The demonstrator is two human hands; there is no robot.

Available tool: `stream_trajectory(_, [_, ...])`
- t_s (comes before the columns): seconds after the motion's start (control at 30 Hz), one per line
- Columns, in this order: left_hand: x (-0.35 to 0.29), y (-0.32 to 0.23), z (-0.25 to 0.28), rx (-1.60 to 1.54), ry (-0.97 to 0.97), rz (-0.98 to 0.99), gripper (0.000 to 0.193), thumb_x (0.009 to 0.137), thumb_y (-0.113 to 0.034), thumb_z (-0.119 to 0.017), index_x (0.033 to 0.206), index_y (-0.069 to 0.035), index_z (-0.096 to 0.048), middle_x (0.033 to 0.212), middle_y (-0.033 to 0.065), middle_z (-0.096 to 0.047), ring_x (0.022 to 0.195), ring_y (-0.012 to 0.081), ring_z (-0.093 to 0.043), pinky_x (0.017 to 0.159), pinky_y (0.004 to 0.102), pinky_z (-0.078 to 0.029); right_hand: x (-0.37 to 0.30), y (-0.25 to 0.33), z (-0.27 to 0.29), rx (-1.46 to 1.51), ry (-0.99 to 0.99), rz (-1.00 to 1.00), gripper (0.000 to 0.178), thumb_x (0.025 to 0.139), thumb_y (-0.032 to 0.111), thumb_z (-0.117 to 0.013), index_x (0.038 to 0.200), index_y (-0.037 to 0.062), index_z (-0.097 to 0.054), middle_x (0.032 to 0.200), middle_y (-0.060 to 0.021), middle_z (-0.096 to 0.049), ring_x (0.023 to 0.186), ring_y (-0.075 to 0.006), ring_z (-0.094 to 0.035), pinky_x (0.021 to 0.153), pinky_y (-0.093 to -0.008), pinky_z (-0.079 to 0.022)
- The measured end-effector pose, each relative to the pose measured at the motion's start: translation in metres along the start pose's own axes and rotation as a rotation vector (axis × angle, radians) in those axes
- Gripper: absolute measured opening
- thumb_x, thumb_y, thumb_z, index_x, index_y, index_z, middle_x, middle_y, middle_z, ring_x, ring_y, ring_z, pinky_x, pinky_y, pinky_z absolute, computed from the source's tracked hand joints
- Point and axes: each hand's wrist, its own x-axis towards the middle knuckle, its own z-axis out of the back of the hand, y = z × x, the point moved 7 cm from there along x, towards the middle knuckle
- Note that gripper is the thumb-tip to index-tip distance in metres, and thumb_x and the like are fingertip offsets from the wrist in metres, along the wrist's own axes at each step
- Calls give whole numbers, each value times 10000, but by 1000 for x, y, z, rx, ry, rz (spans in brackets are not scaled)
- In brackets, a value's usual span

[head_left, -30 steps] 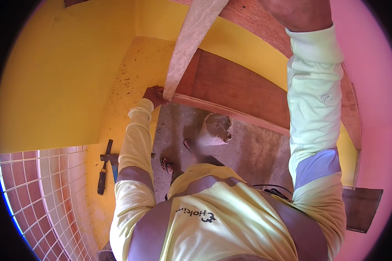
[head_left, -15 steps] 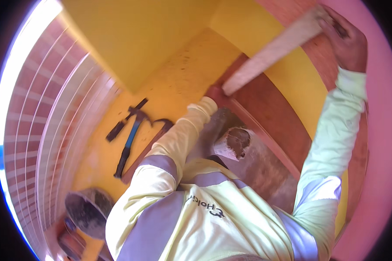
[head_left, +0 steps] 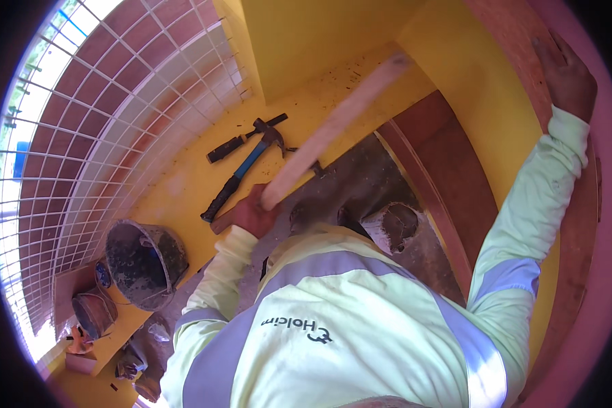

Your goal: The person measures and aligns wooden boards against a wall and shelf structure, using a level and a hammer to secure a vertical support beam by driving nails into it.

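Note:
My left hand (head_left: 253, 214) is closed round the lower end of a pale wooden strip (head_left: 333, 132), which slants up and away to the right over the yellow floor. At the far right my right hand (head_left: 570, 80) lies with fingers stretched out on the reddish board (head_left: 523, 51) along the pink wall, apart from the strip. Just beyond my left hand lies a claw hammer (head_left: 241, 166) with a blue and black handle. Behind it is a dark-handled tool (head_left: 241, 139) whose kind I cannot make out. Another hammer-like head (head_left: 317, 168) shows partly behind the strip.
A dirty black bucket (head_left: 170, 255) stands tilted at the left, beside a smaller container (head_left: 95, 313). White wire mesh (head_left: 143, 88) curves along the left side. A red-brown board (head_left: 449, 163) rises right of the grey floor, where a rough-edged bag or container (head_left: 396, 226) stands.
My left hand has drawn back toward me and to the left with the wooden strip. My right hand has let go of the strip's far end and now rests farther right on the board.

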Motion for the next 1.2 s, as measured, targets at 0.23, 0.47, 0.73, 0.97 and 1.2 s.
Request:
stream_trajectory(0.23, [41,76,-3,429,38,203,536,701,-447,-714,1066,-92,-545,940,217,-653,882,416,-620,762,480,-501,1,18,9,-32,-94,73,386,744,203,-697,1026,-55,-646,969,-238,-650,858,-303,-666,781,-326,-520])
stream_trajectory(0.47, [70,89,11,551,73,270,515,708,-463,-696,1001,-62,-558,940,233,-647,909,432,-609,789,500,-487,0,25,22,133,-163,106,372,754,265,-665,974,-35,-667,924,-231,-655,852,-349,-651,785,-406,-519])
stream_trajectory(0.73, [75,83,0,690,-14,169,602,644,-465,-730,1018,-7,-613,984,233,-644,934,402,-623,806,477,-506,-29,14,19,294,-323,180,288,758,222,-609,951,8,-628,1038,-174,-594,968,-318,-579,876,-409,-460])
stream_trajectory(0.97, [45,-18,4,879,-28,-47,569,689,-409,-727,1078,-10,-611,1049,244,-616,995,425,-583,840,476,-494,-225,24,26,481,-126,242,98,678,166,-614,681,76,-577,709,-92,-569,791,-283,-568,708,-437,-473])
stream_trajectory(1.2, [34,-32,-3,687,-234,-427,531,647,-242,-776,1125,-53,-644,996,196,-668,861,374,-651,767,467,-536,-675,-47,-26,707,1224,-942,350,754,369,-643,1025,147,-642,970,-79,-655,919,-294,-616,799,-424,-482])
